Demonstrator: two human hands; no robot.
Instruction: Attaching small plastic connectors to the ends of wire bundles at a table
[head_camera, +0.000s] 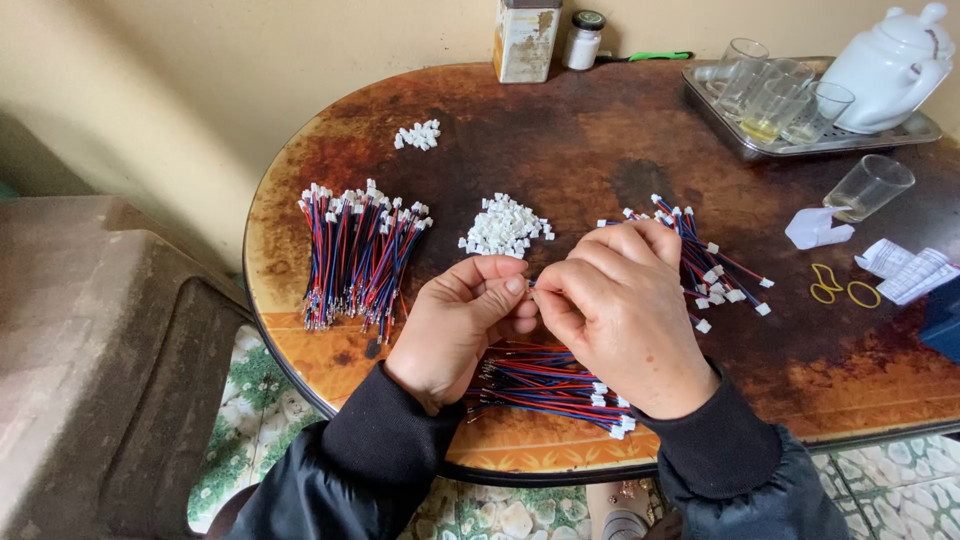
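Head view: both hands meet over the table. Left hand and right hand pinch a small wire piece between fingertips, too tiny to make out, above loose wires; white connectors lie just beyond.

I count two hands, my left hand and right hand. Three bundles of red-blue-black wires: left bundle, near bundle, right bundle. Two heaps of white connectors: big heap, small heap. One teapot, one tray, two yellow rubber bands, one lone glass, one tin, one small bottle.
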